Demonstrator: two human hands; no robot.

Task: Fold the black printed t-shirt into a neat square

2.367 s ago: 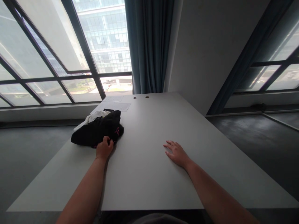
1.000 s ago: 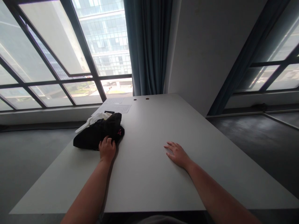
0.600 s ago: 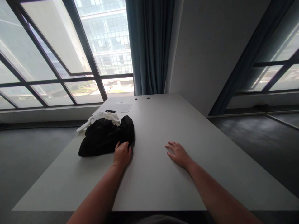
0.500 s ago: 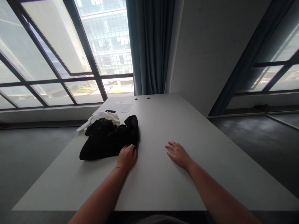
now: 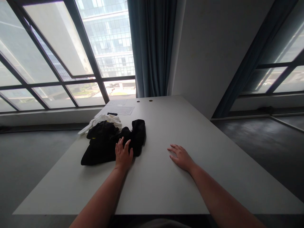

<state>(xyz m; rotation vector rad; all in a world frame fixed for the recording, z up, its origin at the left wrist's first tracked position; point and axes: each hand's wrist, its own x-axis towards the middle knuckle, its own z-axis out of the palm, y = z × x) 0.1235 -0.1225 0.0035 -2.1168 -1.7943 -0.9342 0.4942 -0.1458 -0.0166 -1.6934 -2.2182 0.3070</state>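
A black cloth item [image 5: 101, 152], bunched and folded so that its kind cannot be told, lies on the left half of the white table [image 5: 161, 183]. My left hand [image 5: 123, 155] is over its near right part with the fingers spread; whether they touch the cloth is hard to see. One end of the black cloth sticks out to the right of that hand. Flat on the tabletop, my right hand [image 5: 181, 157] rests with fingers apart and holds nothing. Behind the black cloth lies crumpled white cloth [image 5: 111, 119].
Papers [image 5: 123, 110] and a small dark object [image 5: 112, 113] lie toward the table's far left. Two round holes [image 5: 150, 100] are near the far edge. A blue curtain [image 5: 153, 47] hangs beside the large window [image 5: 109, 41] behind the table.
My left hand has let go of the black cloth's right edge, opened and shifted slightly left and up. The cloth's right end has moved a little right. My right hand stays put.
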